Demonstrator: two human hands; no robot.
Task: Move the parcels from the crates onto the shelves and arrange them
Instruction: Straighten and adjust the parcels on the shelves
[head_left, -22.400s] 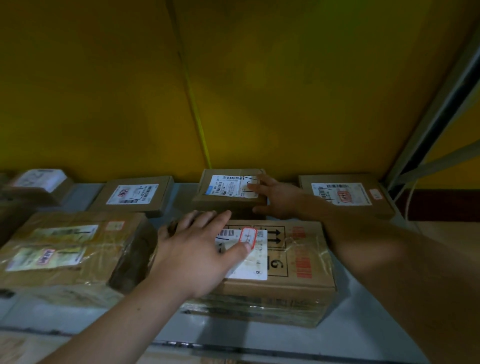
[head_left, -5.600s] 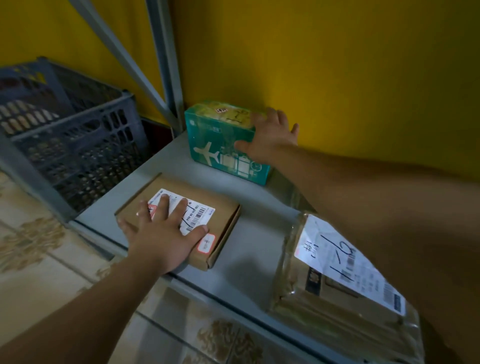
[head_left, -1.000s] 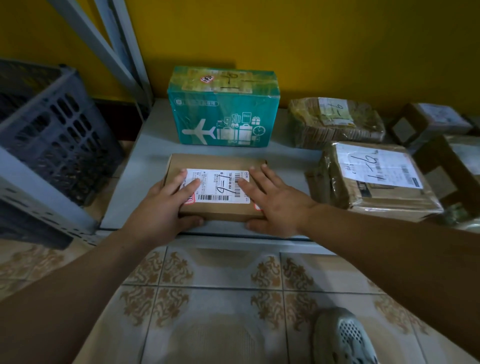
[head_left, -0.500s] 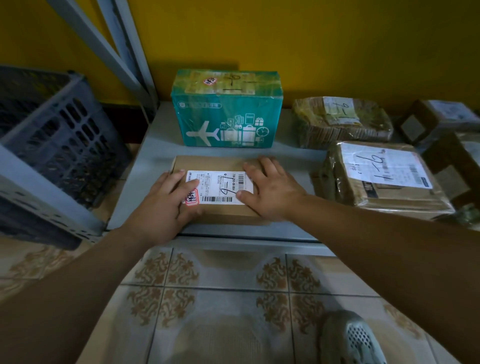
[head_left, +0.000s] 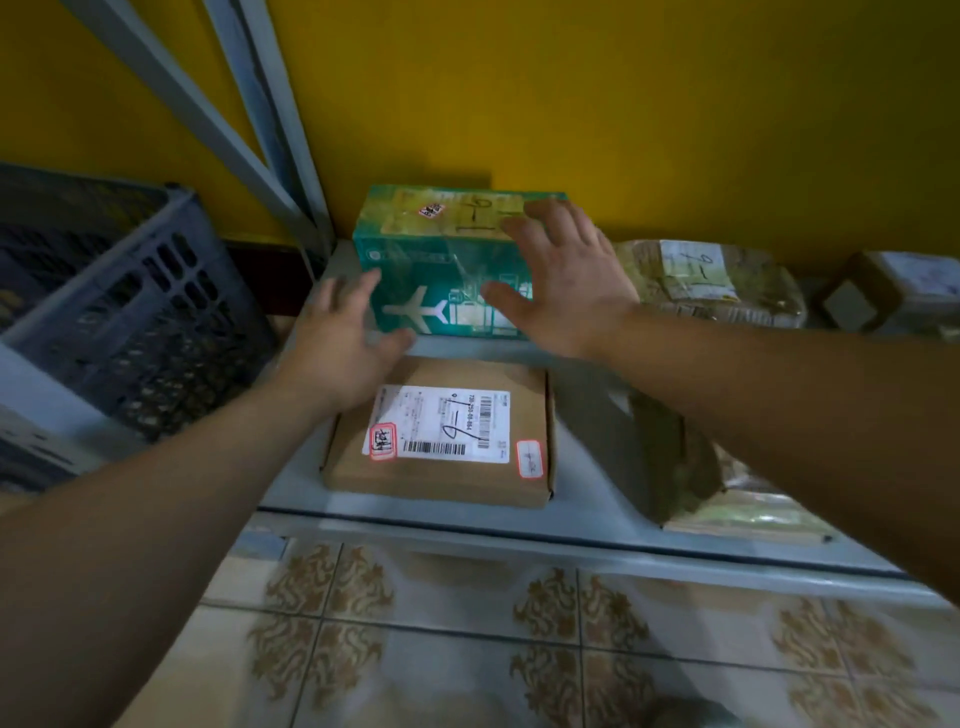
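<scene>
Both hands open, fingers spread: left hand (head_left: 345, 345) at the left end of the green box (head_left: 447, 265), right hand (head_left: 558, 280) over its right front. Box sits far-left on shelf (head_left: 587, 415), behind flat carton (head_left: 441, 431). Looks stiff, prob light; film wrap maybe slick, so grip the 2 ends.

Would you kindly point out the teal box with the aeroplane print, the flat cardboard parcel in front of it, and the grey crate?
teal box (head_left: 415, 270): head view, front face, upper left.
flat cardboard parcel (head_left: 441, 480): head view, bare cardboard below the label.
grey crate (head_left: 156, 312): head view, perforated side wall.
</scene>
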